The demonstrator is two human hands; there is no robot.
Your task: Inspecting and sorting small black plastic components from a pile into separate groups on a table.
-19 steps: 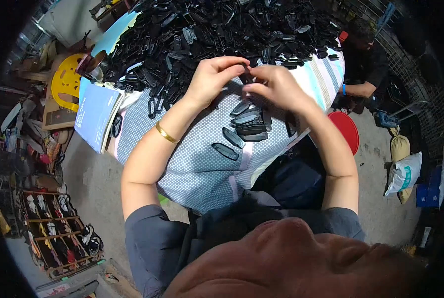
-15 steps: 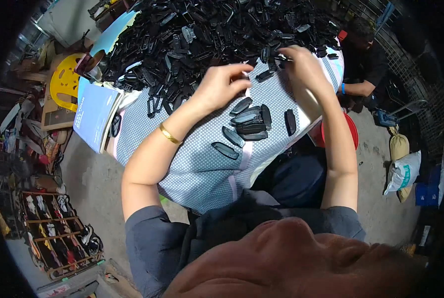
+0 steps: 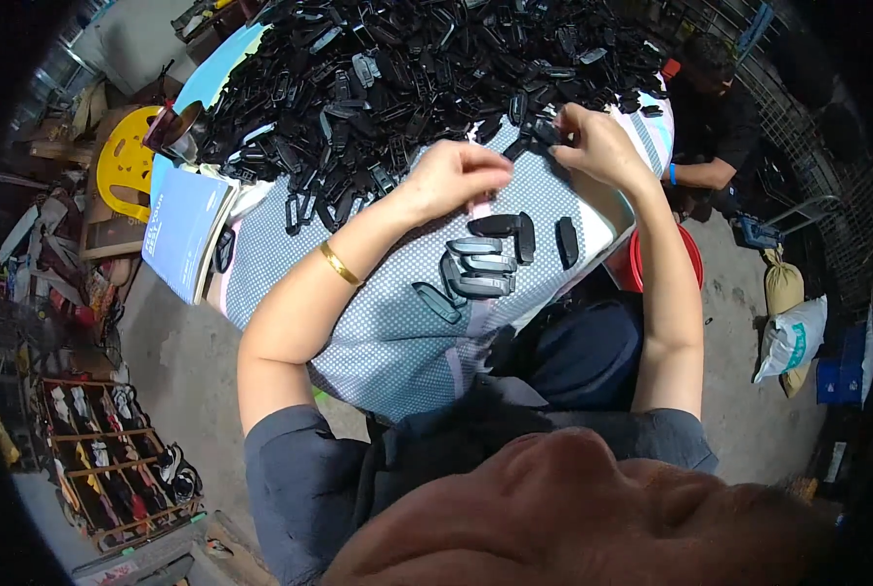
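Head view: the right hand (image 3: 597, 148) is bent over the near edge of the pile, its thumb and fingers curved about a dark part (image 3: 546, 131); whether they pinch it or only touch it, I cannot tell. The left hand (image 3: 454, 180) is half curled just beside the pile, thumb and fingers near one another, and whether anything sits between them cannot be seen. Half a second ago it was a little farther from the right hand. Below the hands, the small group of grey and black parts (image 3: 485, 264) on the table (image 3: 368, 342) has been disturbed since then: a dark part lies crosswise at its top where a greyish one lay, and the curved part at its lower left now touches the others. One dark part (image 3: 567, 243) lies apart on the right, much as before. Beyond the hands the heap of black parts (image 3: 387, 88) crowds the far side. A blue-covered book (image 3: 184, 220) lies at the left edge, near a cup (image 3: 186, 132) and a yellow plastic seat (image 3: 127, 161). At the right are a red bucket (image 3: 685, 256), half behind the forearm, and a co-worker (image 3: 739, 146), mostly in shadow. The wearer's head covers the lower part, and the heap runs off the top.
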